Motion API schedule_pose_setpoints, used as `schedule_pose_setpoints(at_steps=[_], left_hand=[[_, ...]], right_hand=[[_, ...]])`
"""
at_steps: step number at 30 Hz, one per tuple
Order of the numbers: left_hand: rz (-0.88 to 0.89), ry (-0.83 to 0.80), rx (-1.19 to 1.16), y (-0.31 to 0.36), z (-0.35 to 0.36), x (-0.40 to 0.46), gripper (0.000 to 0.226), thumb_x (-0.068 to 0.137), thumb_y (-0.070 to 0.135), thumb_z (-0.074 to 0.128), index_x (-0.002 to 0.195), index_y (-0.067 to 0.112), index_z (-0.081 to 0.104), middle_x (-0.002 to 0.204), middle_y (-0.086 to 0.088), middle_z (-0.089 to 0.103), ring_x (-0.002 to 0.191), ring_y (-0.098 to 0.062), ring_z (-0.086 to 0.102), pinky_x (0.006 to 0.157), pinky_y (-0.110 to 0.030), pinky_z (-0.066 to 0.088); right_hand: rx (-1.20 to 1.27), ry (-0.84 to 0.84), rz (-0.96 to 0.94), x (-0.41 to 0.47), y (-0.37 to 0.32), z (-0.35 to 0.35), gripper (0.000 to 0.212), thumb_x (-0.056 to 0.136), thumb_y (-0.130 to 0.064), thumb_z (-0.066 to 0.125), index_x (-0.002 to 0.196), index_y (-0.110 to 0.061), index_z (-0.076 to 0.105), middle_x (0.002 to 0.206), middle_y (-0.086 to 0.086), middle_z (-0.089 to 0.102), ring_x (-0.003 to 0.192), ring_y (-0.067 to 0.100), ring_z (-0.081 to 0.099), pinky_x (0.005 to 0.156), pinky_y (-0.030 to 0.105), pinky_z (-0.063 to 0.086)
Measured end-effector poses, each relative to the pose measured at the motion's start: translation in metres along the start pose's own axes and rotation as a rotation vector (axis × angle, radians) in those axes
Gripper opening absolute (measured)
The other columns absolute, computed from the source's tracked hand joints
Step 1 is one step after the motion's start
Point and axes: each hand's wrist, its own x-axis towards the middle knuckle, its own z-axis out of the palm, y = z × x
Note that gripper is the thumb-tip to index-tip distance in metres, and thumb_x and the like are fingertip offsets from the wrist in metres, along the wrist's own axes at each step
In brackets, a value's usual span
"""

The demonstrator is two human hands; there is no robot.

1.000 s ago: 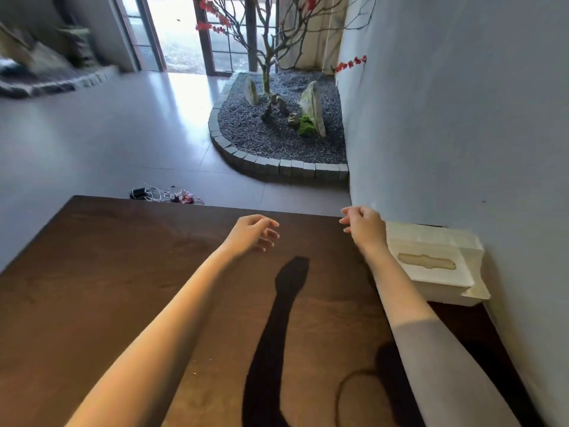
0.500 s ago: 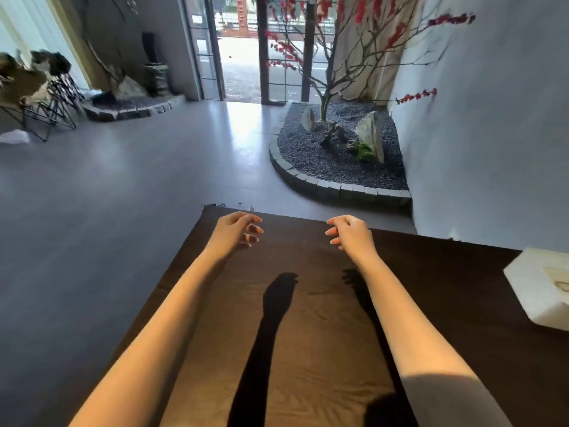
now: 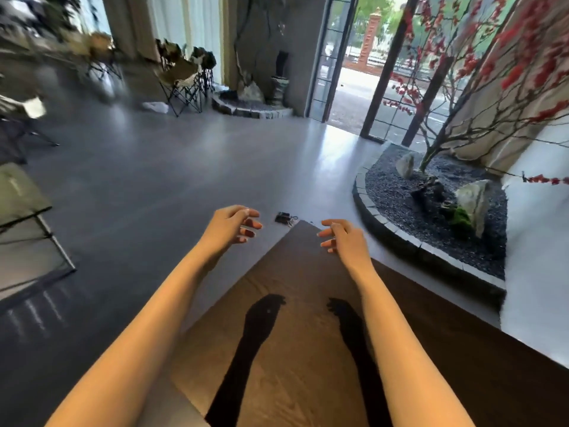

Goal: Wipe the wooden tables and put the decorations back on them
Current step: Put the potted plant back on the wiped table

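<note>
Tissue box gone — left hand (image 3: 230, 224) off-table.

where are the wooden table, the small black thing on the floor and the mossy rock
wooden table (image 3: 295, 349): head view, bare top between the arms
small black thing (image 3: 283, 217): head view, its body
mossy rock (image 3: 471, 201): head view, grey face

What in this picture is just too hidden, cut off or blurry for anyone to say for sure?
- Wooden table, head view: near and right parts cut off by the frame edge, so any cloth or decorations there go unseen.
- Small dark object on the floor: too small to identify.
- Folding chairs: motion-blurred.
- Left hand and right hand: palms turned away.
</note>
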Motion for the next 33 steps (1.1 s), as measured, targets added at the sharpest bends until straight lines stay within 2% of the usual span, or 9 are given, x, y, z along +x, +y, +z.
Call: schedule_pose_setpoints(at_steps=[6,9,12,17,21,25,28,31,33], left_hand=[[-0.164,0.19,-0.12,-0.031,-0.093,-0.014,0.031,0.098,0.014,0.035,0.092,0.013,0.065,0.071,0.004,0.071,0.06,-0.011,0.062,0.062,-0.022,0.048],[-0.167,0.294,-0.153,-0.043,-0.145,-0.015,0.032,0.099,0.014,0.033,0.093,0.012,0.065,0.079,-0.001,0.07,0.065,-0.014,0.062,0.064,-0.023,0.048],[-0.165,0.337,-0.155,-0.051,-0.182,-0.01,0.033,0.099,0.016,0.033,0.096,0.011,0.065,0.086,-0.004,0.071,0.071,-0.016,0.063,0.069,-0.026,0.05],[-0.165,0.4,-0.17,-0.077,-0.285,0.044,0.033,0.1,0.019,0.034,0.098,0.011,0.065,0.089,-0.005,0.071,0.074,-0.016,0.064,0.07,-0.026,0.051],[-0.17,0.417,-0.176,-0.093,-0.383,0.096,0.034,0.101,0.017,0.032,0.091,0.013,0.065,0.084,-0.005,0.069,0.07,-0.016,0.062,0.066,-0.024,0.049],[-0.18,0.474,-0.147,-0.101,-0.491,0.134,0.034,0.101,0.015,0.031,0.088,0.012,0.063,0.08,-0.004,0.066,0.066,-0.015,0.058,0.06,-0.022,0.046],[-0.204,0.547,-0.159,-0.109,-0.558,0.139,0.032,0.101,0.015,0.031,0.091,0.009,0.062,0.077,-0.004,0.064,0.059,-0.01,0.058,0.058,-0.021,0.044],[-0.207,0.628,-0.182,-0.119,-0.613,0.135,0.034,0.101,0.014,0.032,0.084,0.012,0.06,0.075,-0.003,0.064,0.051,-0.004,0.059,0.052,-0.017,0.045],[-0.213,0.702,-0.19,-0.126,-0.653,0.132,0.033,0.101,0.015,0.033,0.084,0.012,0.061,0.075,-0.003,0.065,0.053,-0.005,0.06,0.054,-0.018,0.047]], right_hand=[[0.08,-0.302,-0.006,0.0,-0.033,0.105,0.028,0.101,-0.019,0.035,0.106,-0.013,0.062,0.09,0.002,0.068,0.073,0.016,0.062,0.064,0.023,0.048],[0.102,-0.408,-0.002,0.005,-0.052,0.166,0.028,0.101,-0.019,0.036,0.107,-0.014,0.063,0.095,0.006,0.069,0.075,0.017,0.062,0.066,0.024,0.049],[0.12,-0.449,-0.017,0.008,-0.066,0.21,0.027,0.1,-0.02,0.037,0.106,-0.017,0.064,0.094,0.003,0.07,0.077,0.016,0.063,0.071,0.026,0.051],[0.116,-0.506,-0.027,0.046,-0.098,0.33,0.028,0.099,-0.019,0.036,0.104,-0.018,0.064,0.094,0.002,0.07,0.077,0.016,0.063,0.073,0.028,0.051],[0.118,-0.503,-0.024,0.089,-0.129,0.435,0.027,0.097,-0.017,0.037,0.102,-0.018,0.064,0.091,0.002,0.069,0.075,0.016,0.062,0.069,0.025,0.049],[0.122,-0.519,-0.035,0.122,-0.176,0.545,0.029,0.096,-0.016,0.037,0.103,-0.017,0.065,0.09,0.001,0.069,0.075,0.016,0.062,0.071,0.028,0.049],[0.113,-0.557,-0.042,0.131,-0.205,0.617,0.029,0.095,-0.015,0.037,0.102,-0.016,0.065,0.09,0.002,0.068,0.074,0.015,0.061,0.068,0.027,0.047],[0.111,-0.596,-0.054,0.135,-0.228,0.68,0.028,0.095,-0.015,0.037,0.102,-0.015,0.065,0.091,0.003,0.068,0.074,0.016,0.06,0.067,0.025,0.047],[0.112,-0.639,-0.072,0.136,-0.246,0.723,0.028,0.096,-0.016,0.037,0.101,-0.016,0.064,0.091,0.003,0.068,0.075,0.016,0.06,0.069,0.026,0.048]])
